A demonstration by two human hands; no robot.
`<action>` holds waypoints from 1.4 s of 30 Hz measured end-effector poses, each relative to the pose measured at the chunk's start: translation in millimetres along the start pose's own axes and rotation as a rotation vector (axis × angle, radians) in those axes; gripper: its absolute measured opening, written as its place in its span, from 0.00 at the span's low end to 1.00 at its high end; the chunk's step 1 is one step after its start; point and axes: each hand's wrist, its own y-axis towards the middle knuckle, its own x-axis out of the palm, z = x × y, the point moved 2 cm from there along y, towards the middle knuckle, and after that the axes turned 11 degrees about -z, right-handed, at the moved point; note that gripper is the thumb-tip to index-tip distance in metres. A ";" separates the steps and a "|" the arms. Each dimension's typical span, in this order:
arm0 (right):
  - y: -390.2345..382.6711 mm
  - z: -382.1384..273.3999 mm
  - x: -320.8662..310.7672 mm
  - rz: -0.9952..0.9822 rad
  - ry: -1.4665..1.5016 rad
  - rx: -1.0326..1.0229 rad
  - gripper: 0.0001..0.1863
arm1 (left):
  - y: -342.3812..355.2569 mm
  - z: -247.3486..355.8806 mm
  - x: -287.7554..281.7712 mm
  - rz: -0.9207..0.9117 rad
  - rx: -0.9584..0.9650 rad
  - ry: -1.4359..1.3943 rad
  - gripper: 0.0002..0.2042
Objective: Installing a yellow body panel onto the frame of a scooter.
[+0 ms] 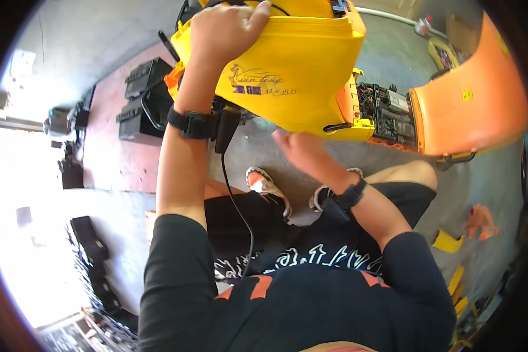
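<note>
A yellow scooter body panel (293, 70) with a dark printed design fills the upper middle. My left hand (226, 32) grips its upper left edge; the thumb lies over the rim, and the fingertips are hidden. Below the panel's lower edge is my right hand (305, 154), apart from it and smeared by motion, so its fingers cannot be read. To the right, an orange scooter seat (469, 97) is tipped up beside an uncovered compartment (387, 114) of wires and black parts. Black straps with small boxes circle both wrists, and a cable (232, 193) hangs from the left one.
Black cases (146, 100) stand on a pinkish board (111, 152) at the left. Orange and yellow plastic pieces (449, 240) lie on the grey floor at the right. A clear bottle (422, 25) and a yellow container (443, 54) are at the far right. My feet are below the panel.
</note>
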 end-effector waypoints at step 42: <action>-14.6 83.1 -39.9 0.434 -0.341 0.214 0.29 | 0.5 -14.2 12.4 0.100 0.027 0.028 0.28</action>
